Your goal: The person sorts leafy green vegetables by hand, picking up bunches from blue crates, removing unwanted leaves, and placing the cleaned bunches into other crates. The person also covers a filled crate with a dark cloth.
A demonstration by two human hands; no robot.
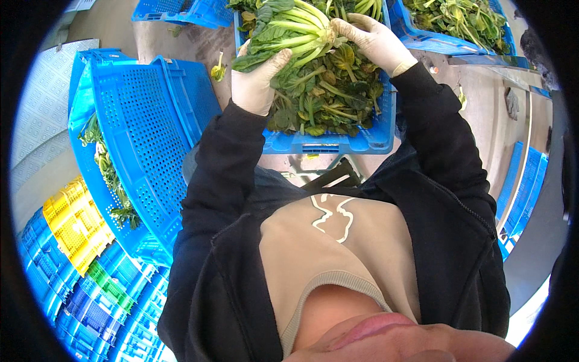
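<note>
Both hands wear thin white gloves and hold one leafy green vegetable head (298,36) with pale green stalks, which looks like a bok choy type. My left hand (258,81) grips its leafy end, thumb across the leaves. At the root end, the fingers of my right hand (368,38) pinch the cut base. Directly beneath is a blue plastic crate (325,145) heaped with loose, partly yellowed and wilted leaves (323,102). The head covers part of that heap.
Blue perforated crates (140,104) stand tilted at the left, one holding greens (111,181). Another leaf-filled crate (452,43) is at the upper right. Stacked crates, including a yellow one (79,221), fill the lower left. Stray leaves (218,72) lie on the floor.
</note>
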